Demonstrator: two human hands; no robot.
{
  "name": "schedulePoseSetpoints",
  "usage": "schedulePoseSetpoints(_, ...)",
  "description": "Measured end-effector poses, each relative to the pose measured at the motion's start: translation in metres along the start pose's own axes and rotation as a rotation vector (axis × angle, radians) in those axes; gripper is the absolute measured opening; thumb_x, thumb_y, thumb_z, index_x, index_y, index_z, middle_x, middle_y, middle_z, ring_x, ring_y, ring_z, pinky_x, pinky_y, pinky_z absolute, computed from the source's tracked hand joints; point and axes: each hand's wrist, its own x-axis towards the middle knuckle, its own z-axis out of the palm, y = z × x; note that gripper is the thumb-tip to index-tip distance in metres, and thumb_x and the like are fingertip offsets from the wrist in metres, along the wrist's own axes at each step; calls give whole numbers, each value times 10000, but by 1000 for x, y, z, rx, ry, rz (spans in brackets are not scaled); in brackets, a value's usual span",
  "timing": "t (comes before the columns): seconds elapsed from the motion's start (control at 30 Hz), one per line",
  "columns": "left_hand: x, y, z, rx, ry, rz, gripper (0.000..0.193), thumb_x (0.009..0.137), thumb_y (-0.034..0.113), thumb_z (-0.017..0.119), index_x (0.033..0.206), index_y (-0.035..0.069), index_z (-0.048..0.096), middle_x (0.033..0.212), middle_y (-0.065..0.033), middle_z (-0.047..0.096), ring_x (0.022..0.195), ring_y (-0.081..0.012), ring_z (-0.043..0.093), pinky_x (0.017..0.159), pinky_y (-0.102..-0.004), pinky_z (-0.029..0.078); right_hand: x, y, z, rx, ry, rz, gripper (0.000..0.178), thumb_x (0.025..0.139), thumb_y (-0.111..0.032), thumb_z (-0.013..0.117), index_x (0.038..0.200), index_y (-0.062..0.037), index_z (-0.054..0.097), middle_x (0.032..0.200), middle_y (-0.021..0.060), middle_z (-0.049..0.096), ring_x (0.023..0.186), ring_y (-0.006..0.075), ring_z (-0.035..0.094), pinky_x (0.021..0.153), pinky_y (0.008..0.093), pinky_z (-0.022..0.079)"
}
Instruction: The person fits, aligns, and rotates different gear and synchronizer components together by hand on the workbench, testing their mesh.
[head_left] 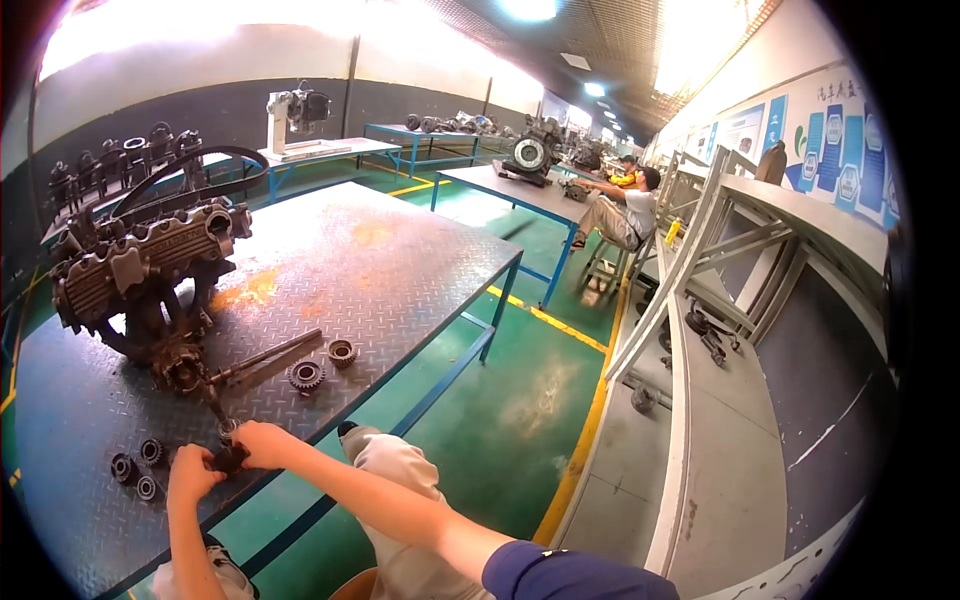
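Observation:
My left hand [190, 474] and my right hand [261, 443] meet at the near edge of the metal table. Between them is a dark round part [231, 460], perhaps a gear, at the near end of a shaft [215, 403]. My right fingers close around it from the right, while the left fingertips press on it from the left. The shaft slants away toward a dirty metal housing [181, 368]. Several small loose gears [123, 468] lie left of my left hand. Beyond my right hand are a larger gear [306, 376], a toothed ring [342, 352] and a long metal rod [268, 356].
An engine [150, 255] with a black belt stands on the table's left side. Blue-legged tables with more engine parts stand farther off. A seated person [628, 212] works at the table [500, 182] ahead. On the right runs a grey metal frame [690, 260].

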Motion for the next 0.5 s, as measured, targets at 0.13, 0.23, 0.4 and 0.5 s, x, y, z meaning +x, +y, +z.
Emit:
schedulePoseSetpoints(0.13, 1, -10, 3, 50, 16, 27, 348, 543, 101, 843, 823, -44, 696, 662, -181, 640, 613, -301, 640, 624, -375, 493, 3, -5, 0, -32, -61, 0, 277, 683, -127, 768, 910, -13, 657, 904, 158, 666, 852, 371, 649, 725, 451, 512)
schedulePoseSetpoints(0.23, -3, 21, -7, 4, -24, 26, 321, 563, 96, 833, 809, -51, 688, 669, -178, 645, 619, -303, 642, 626, -379, 492, 4, -2, -2, 17, -58, -13, 271, 694, -113, 758, 923, -15, 652, 888, 149, 653, 852, 364, 641, 733, 445, 506)
schedulePoseSetpoints(0.4, -3, 21, -5, -114, 24, 24, 279, 608, 84, 810, 833, -45, 706, 656, -163, 638, 599, -261, 636, 609, -352, 485, 0, -7, -4, 89, 92, -134, 238, 726, -107, 735, 937, -34, 650, 851, 134, 621, 854, 351, 626, 747, 441, 492)
schedulePoseSetpoints(0.5, -5, 25, -8, -77, 56, 33, 279, 624, 85, 807, 853, -45, 714, 652, -166, 636, 575, -241, 624, 595, -335, 479, 0, -8, -6, 83, 94, -151, 243, 715, -116, 745, 925, -38, 652, 843, 137, 635, 836, 355, 632, 731, 446, 495)
